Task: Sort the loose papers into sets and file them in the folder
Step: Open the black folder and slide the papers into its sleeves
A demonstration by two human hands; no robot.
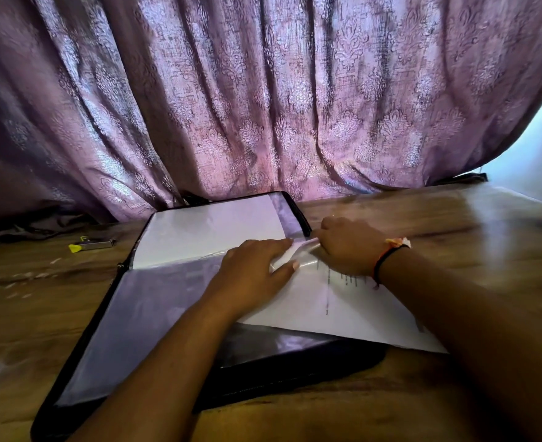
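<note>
A black folder (110, 317) with clear plastic sleeves lies open on the wooden table. Its far sleeve holds a white sheet (212, 231). A printed white paper (343, 311) lies across the folder's right side and sticks out past its edge. My left hand (250, 275) rests on the near sleeve by the fold and pinches the sleeve's corner between thumb and fingers. My right hand (346, 244) grips the paper's top corner at the sleeve's mouth, fingers curled. A black and orange band is on my right wrist.
A small yellow and silver stapler-like tool (91, 244) lies on the table to the left of the folder. A purple patterned curtain (263, 106) hangs right behind the table. The wooden table (454, 218) stretches to the right.
</note>
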